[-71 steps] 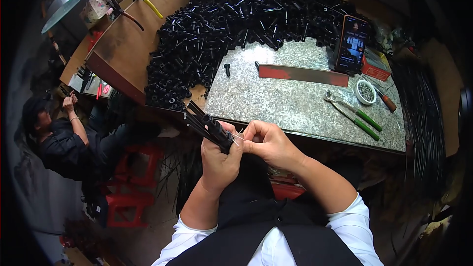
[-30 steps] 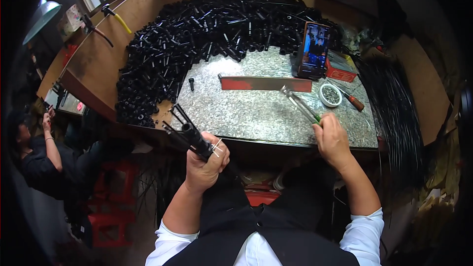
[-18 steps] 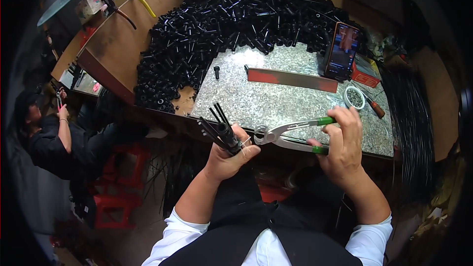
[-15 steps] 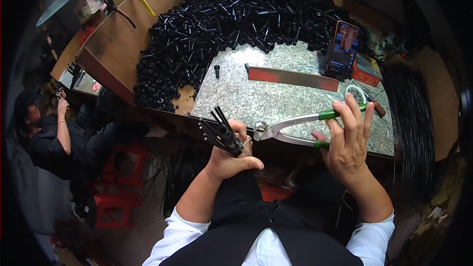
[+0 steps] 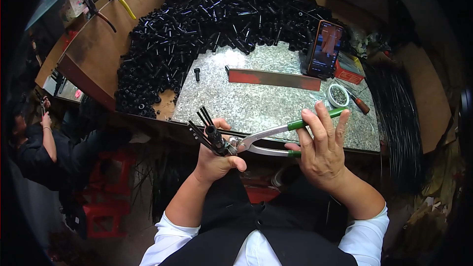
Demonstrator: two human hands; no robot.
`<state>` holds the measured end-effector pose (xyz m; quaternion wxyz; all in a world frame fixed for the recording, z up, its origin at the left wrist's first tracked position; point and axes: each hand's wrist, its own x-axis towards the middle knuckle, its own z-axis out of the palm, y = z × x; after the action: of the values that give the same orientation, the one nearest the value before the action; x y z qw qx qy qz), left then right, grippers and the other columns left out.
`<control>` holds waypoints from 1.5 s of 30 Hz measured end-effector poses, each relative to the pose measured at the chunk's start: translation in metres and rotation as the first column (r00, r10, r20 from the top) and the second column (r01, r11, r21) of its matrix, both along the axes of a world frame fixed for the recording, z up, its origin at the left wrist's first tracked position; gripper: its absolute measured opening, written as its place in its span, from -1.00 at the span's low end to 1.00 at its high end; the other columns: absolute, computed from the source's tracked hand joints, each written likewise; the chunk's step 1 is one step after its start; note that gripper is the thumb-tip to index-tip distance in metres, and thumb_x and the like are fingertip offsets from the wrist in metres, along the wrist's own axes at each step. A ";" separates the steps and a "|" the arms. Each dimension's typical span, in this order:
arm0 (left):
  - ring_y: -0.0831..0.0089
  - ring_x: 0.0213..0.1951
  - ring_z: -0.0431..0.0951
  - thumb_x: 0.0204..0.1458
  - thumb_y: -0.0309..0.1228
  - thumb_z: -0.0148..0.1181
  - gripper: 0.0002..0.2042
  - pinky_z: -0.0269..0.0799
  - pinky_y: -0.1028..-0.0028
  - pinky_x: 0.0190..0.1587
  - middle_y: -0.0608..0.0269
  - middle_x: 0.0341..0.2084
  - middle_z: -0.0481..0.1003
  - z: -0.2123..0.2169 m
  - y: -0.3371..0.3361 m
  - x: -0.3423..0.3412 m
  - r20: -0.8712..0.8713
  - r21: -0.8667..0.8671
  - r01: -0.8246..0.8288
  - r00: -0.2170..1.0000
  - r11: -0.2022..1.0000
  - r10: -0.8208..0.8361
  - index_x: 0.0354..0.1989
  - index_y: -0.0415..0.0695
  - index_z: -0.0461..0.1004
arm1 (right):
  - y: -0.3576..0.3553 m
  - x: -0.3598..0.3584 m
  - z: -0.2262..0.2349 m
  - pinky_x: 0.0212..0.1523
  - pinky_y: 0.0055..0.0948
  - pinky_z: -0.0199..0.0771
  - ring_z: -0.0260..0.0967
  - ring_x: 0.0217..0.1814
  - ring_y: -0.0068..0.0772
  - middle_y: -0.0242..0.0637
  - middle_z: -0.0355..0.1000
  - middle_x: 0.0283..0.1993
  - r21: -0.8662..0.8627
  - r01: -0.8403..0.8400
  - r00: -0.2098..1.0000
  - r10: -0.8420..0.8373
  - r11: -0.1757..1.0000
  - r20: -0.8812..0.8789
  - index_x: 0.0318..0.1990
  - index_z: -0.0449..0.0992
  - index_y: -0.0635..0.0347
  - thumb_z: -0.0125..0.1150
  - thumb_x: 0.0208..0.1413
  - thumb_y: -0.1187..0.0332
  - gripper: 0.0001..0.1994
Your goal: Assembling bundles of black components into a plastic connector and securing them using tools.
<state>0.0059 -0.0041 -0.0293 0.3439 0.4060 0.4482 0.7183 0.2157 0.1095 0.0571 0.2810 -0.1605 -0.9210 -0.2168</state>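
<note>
My left hand (image 5: pixel 211 166) is closed round a bundle of thin black rods with a hollow black tube piece (image 5: pixel 214 137) among them, the rods fanning up and to the left. In my right hand (image 5: pixel 326 160) is a pair of end-cutting pincers (image 5: pixel 268 131) with green grips, the handles spread apart. The head of the pincers is up against the lower end of the tube piece, beside my left fingers, where some thin wire shows. Whether the jaws have closed on the wire is too small to tell.
Black tube pieces (image 5: pixel 197 24) heap along the back of the bench. On the speckled top (image 5: pixel 266 98) lie a red-and-grey metal strip (image 5: pixel 273 79), a white bowl (image 5: pixel 338 96) of small parts and a screwdriver (image 5: pixel 362 106). A phone (image 5: pixel 325 47) stands behind. Another person (image 5: pixel 37 143) sits far left.
The pincers have come left to my left hand, so their head now meets the bundle's wired end. The view has shifted, and the white bowl shows fully.
</note>
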 end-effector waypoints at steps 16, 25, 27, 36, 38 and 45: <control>0.63 -0.33 0.40 -0.49 -0.25 0.58 -0.44 0.31 0.58 -0.26 0.39 -0.36 0.45 0.013 0.002 -0.023 0.010 0.030 0.405 0.914 0.914 -0.405 -0.24 -0.19 0.50 | -0.015 0.018 -0.012 -0.57 -0.40 0.39 0.42 -0.55 -0.24 -0.17 0.39 -0.48 -0.804 -0.122 0.937 0.334 0.581 0.099 -0.30 0.29 0.25 0.32 -0.04 0.43 -0.73; 0.66 -0.46 0.37 -0.41 -0.43 0.57 -0.64 0.25 0.60 -0.41 0.41 -0.55 0.43 0.020 -0.001 -0.010 -0.019 -0.031 0.145 0.989 0.989 -0.146 -0.45 -0.21 0.49 | -0.021 0.005 0.006 -0.41 -0.37 0.43 0.44 -0.40 -0.32 -0.20 0.38 -0.35 -0.902 0.225 0.934 0.346 -0.369 0.092 -0.04 0.17 0.26 0.30 -0.03 0.43 -0.54; 0.63 -0.47 0.35 -0.42 -0.02 0.51 -0.46 0.23 0.59 -0.41 0.37 -0.51 0.42 0.018 0.002 -0.008 -0.136 -0.021 0.028 0.990 0.999 -0.031 -0.43 -0.22 0.47 | -0.028 0.010 0.000 -0.16 -0.29 0.39 0.40 -0.15 -0.20 -0.10 0.36 -0.24 -0.985 -0.040 0.966 0.258 0.169 0.005 0.02 0.18 0.30 0.20 0.06 0.37 -0.57; 0.62 -0.45 0.35 -0.49 -0.15 0.57 -0.50 0.21 0.57 -0.41 0.39 -0.53 0.41 0.017 0.000 -0.012 -0.115 0.035 0.170 0.980 0.985 -0.165 -0.43 -0.21 0.50 | -0.021 0.013 0.012 -0.46 -0.53 0.43 0.44 -0.40 -0.54 -0.29 0.44 -0.34 -0.618 0.283 0.945 0.324 -0.734 0.049 -0.21 0.33 0.29 0.06 0.21 0.32 -0.80; 0.63 -0.47 0.34 -0.45 -0.25 0.58 -0.57 0.20 0.58 -0.43 0.41 -0.57 0.39 0.017 0.001 -0.012 -0.182 0.039 0.132 0.976 0.990 -0.123 -0.44 -0.21 0.50 | -0.026 0.010 0.010 -0.51 -0.49 0.43 0.44 -0.42 -0.50 -0.27 0.43 -0.40 -0.702 0.323 0.934 0.336 -0.635 0.126 -0.22 0.30 0.26 0.21 0.12 0.31 -0.75; 0.67 -0.46 0.32 -0.45 -0.09 0.51 -0.48 0.21 0.62 -0.40 0.46 -0.55 0.35 0.020 0.002 -0.011 -0.136 0.048 0.118 0.985 0.992 -0.111 -0.38 -0.19 0.48 | -0.001 0.011 -0.022 -0.39 -0.34 0.45 0.44 -0.41 -0.16 -0.06 0.37 -0.21 -0.302 -0.302 0.953 0.295 0.904 -0.068 -0.13 0.32 0.38 0.24 0.01 0.35 -0.65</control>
<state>-0.0048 -0.0020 -0.0096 0.3425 0.4875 0.4256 0.6811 0.2268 0.1083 0.0348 0.2919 -0.0621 -0.9542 -0.0226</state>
